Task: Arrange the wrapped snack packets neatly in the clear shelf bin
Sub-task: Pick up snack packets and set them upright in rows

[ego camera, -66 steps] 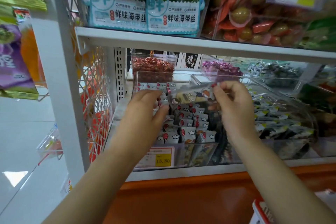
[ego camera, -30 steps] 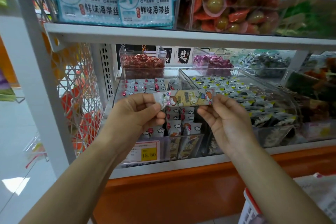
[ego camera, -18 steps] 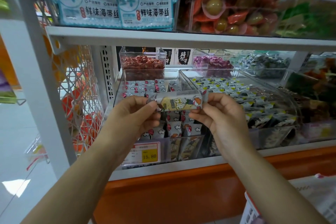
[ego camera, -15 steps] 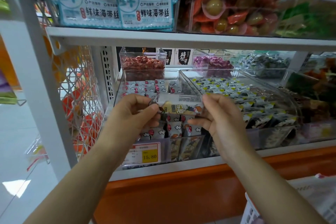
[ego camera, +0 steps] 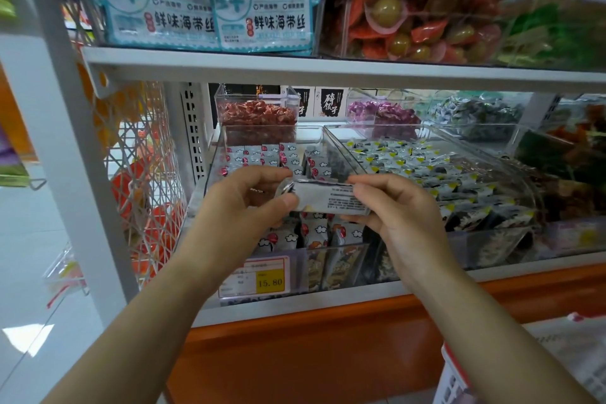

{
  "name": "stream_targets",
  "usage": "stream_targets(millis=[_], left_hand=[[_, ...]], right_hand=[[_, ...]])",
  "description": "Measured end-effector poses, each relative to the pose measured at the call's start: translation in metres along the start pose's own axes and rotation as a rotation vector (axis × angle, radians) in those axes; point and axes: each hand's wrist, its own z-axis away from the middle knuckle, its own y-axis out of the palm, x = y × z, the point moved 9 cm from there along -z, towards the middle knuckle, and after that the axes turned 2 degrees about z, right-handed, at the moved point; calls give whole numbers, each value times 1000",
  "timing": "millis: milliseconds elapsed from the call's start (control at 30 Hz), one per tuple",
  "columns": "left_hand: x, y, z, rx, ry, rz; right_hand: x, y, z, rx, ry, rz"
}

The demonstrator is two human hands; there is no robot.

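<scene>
The packet (ego camera: 331, 198) is a small silvery-white wrapper, turned so its plain back with a block of fine dark print faces the camera; its crimped, shiny end shows by the left thumb. It is held level between the two hands, the left hand (ego camera: 242, 207) pinching one end with thumb and curled fingers, the right hand (ego camera: 396, 216) pinching the other end the same way. Directly beyond and beneath the hands sits the clear bin (ego camera: 226, 141), holding rows of like packets (ego camera: 262, 154) that stand on edge, white with cloud marks and red spots; the held packet hovers above those rows, not touching them. Below the left wrist a price tag (ego camera: 259, 277) is fixed to the bin's front. Just past the right hand a second bin (ego camera: 426, 131) holds dark wrappers with yellow corners. Farther behind the hands stand a tub of red sweets (ego camera: 257, 111) and a tub of purple sweets (ego camera: 380, 108).
</scene>
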Motion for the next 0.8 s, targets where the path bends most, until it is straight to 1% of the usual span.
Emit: stream_targets(millis=[133, 200, 267, 367, 500, 600, 800], left_hand=[[-3, 4, 1, 30, 26, -122], [-2, 5, 2, 37, 3, -115], [-1, 7, 2, 38, -16, -119], [-3, 4, 2, 8, -2, -210], [2, 0, -3, 17, -78, -122], [9, -2, -7, 65, -149, -72], [8, -6, -9, 127, -131, -102]], right_hand=[[4, -5, 0, -66, -33, 110], [8, -6, 1, -81, -64, 151], [11, -3, 2, -66, -97, 183], [14, 4, 4, -15, -146, 275], [15, 14, 7, 67, -159, 294], [16, 18, 7, 100, -173, 309], [14, 18, 6, 128, -157, 300]])
